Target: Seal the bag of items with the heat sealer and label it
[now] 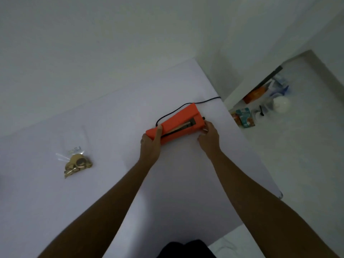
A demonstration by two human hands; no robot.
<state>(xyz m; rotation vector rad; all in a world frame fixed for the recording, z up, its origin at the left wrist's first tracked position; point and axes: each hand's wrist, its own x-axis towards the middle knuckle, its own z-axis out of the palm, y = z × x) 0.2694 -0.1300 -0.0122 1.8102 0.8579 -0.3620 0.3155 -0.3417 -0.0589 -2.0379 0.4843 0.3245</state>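
Note:
An orange heat sealer [179, 120] lies slantwise on the white table [111, 183], its arm slightly raised over a dark sealing strip. My left hand [151, 144] grips its near left end, thumb on top. My right hand [209, 135] holds its right end, fingers curled around the corner near a small black knob. A clear plastic bag of brown and gold items [77, 163] lies flat at the table's left, far from both hands, with a small white label [74, 149] at its top.
A black power cord [186, 105] runs from the sealer's back to the table's far right edge. Beyond that edge, on the floor, sit assorted packages and a white round object [281, 104]. A white wall rises behind the table.

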